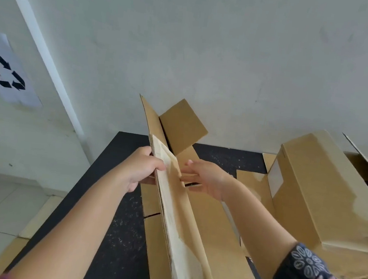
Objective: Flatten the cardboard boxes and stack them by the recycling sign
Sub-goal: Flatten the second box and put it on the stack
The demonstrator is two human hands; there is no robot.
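A half-collapsed brown cardboard box (183, 224) stands on edge in the middle of a black table (114, 200), its far flaps (182, 125) sticking up. My left hand (141, 169) grips the box's upright left panel near its top edge, thumb over the inner face. My right hand (208, 178) reaches in from the right with fingers straight, touching the inner side of the box. A second box (322, 191), still assembled, sits to the right. The recycling sign (5, 70), a white sheet with black arrows, hangs on the wall at the left.
A flat cardboard piece (251, 181) lies on the table between the two boxes. Another open box (364, 165) shows at the far right edge. Cardboard (3, 254) lies on the tiled floor at the lower left. A white wall runs behind the table.
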